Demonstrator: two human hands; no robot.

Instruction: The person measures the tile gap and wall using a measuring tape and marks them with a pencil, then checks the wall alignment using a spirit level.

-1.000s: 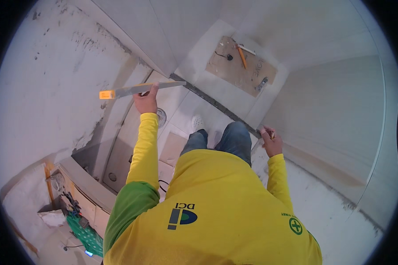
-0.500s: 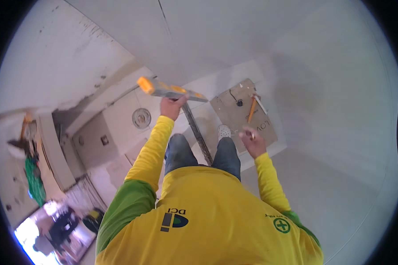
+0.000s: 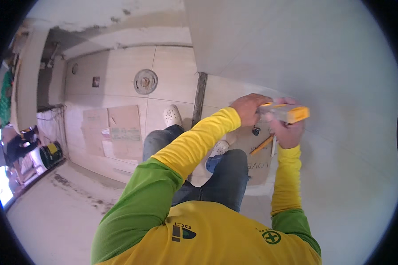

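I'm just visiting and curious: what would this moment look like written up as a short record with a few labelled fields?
Setting: room with pale tiled floor and large pale wall panel
Left hand: grips one end of a grey spirit level with orange end cap
Right hand: closed round the same level from below
Level position: held close against the wall panel
Below the hands: flat brown cardboard sheet with an orange pencil lying on it
Also on floor: round grey drain cover, white shoes

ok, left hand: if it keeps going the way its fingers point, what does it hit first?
The left hand points right, already gripping the yellow-ended spirit level. Just past it is the right hand on the same level. Depth unclear.
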